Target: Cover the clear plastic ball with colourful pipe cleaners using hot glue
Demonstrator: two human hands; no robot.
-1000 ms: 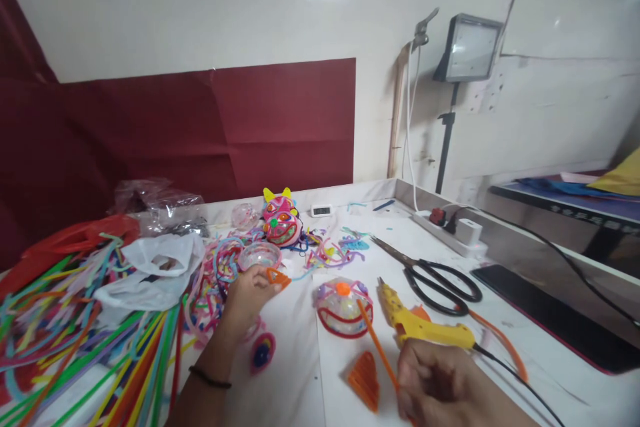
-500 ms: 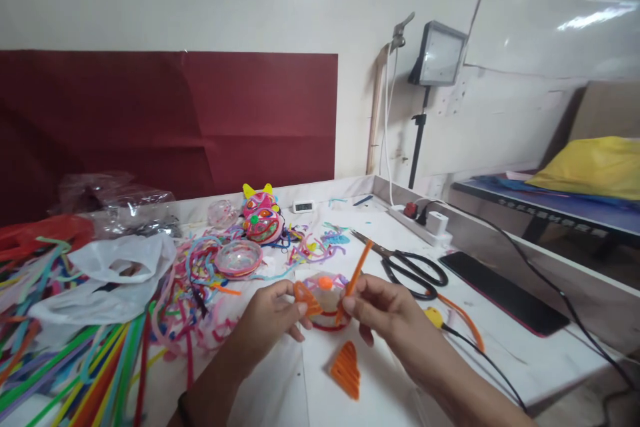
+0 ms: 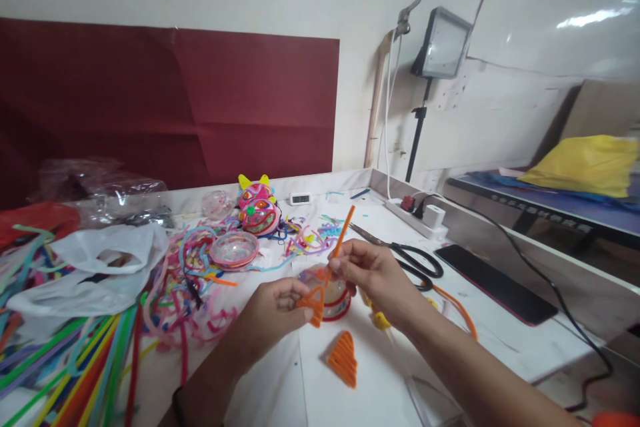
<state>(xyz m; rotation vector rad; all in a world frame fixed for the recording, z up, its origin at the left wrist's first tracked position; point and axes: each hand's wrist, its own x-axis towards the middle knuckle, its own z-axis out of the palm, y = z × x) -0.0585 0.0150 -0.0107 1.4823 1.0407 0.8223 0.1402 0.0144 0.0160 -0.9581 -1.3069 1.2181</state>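
Note:
My left hand [image 3: 280, 310] pinches a small triangle of bent orange pipe cleaner [image 3: 313, 305]. In my right hand [image 3: 367, 273], thumb and fingers close on a straight orange pipe cleaner [image 3: 342, 233], which slants upward with its lower end beside the triangle's tip. Behind both hands lies a clear round piece with a red rim [image 3: 337, 312], partly covered by them. A larger, filled-in orange pipe cleaner triangle [image 3: 343, 359] rests on the white table below. Black-handled scissors [image 3: 423, 255] lie beyond my right hand. A yellow item [image 3: 381, 320] shows partly under my right wrist.
Loose pipe cleaners [image 3: 95, 367] and white plastic bags [image 3: 107, 250] cover the left side. Farther back sit decorated masks [image 3: 259, 213] and a clear dish [image 3: 234, 250]. A dark flat slab [image 3: 495, 283] and a power strip [image 3: 423, 221] lie on the right.
My right hand has moved left and up with the pipe cleaner, closer to the triangle in my left hand. The view has shifted slightly, and the yellow item now shows left of my wrist.

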